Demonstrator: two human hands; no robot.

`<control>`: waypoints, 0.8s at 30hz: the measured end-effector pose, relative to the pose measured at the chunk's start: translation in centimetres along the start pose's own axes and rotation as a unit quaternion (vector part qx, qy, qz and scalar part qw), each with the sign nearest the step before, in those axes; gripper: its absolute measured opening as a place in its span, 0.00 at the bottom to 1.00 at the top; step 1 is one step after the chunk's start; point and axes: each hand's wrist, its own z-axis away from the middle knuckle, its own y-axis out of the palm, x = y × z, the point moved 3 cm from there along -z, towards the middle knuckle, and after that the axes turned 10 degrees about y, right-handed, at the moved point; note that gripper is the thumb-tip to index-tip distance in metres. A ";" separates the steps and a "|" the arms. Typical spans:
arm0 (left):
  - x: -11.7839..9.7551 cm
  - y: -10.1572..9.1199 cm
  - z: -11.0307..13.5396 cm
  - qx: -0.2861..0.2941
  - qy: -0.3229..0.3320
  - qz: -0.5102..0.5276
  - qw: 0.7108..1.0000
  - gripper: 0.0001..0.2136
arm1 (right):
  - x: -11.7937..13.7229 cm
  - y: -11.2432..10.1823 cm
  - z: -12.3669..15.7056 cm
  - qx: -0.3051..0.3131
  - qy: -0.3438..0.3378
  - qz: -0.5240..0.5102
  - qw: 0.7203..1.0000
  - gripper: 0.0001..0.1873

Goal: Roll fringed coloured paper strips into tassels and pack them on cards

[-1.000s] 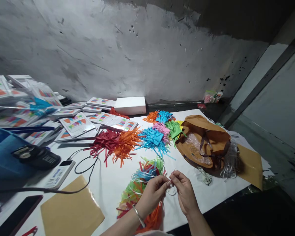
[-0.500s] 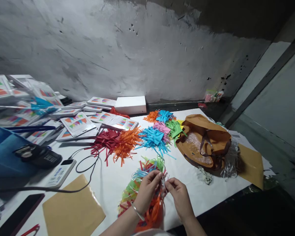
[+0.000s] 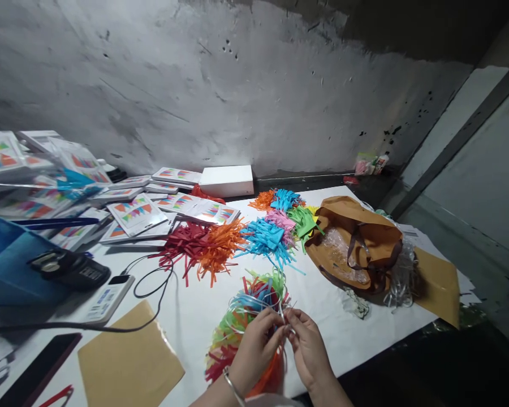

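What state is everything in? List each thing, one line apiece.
left hand: pinched shut on the white ribbon.
right hand: pinched shut on the same ribbon.
tassel bundle: heaped loosely under both hands.
brown bag: open, clear plastic inside.
white box: closed.
phone: lying flat, screen dark.

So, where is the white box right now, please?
Head view: the white box sits at the far table edge against the wall, right of the card packs.
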 end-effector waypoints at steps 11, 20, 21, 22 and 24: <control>0.7 -2.0 -0.2 -0.013 -0.035 -0.032 0.999 0.13 | -0.7 0.3 0.7 0.081 -0.072 0.271 0.956 0.16; 2.1 -3.7 0.4 0.034 -0.119 -0.019 0.992 0.15 | 1.5 -0.9 0.2 -0.012 -0.123 0.277 0.953 0.19; 2.2 -3.8 0.5 0.030 -0.133 -0.001 0.991 0.14 | 1.4 -1.4 -0.1 -0.034 -0.118 0.256 0.959 0.19; 2.4 -4.0 0.7 0.030 -0.152 0.023 0.988 0.13 | 1.4 -2.1 -0.6 -0.061 -0.109 0.234 0.964 0.19; 2.6 -4.4 1.1 0.041 -0.200 0.090 0.975 0.12 | 1.6 -4.3 -1.9 -0.125 -0.094 0.192 0.969 0.20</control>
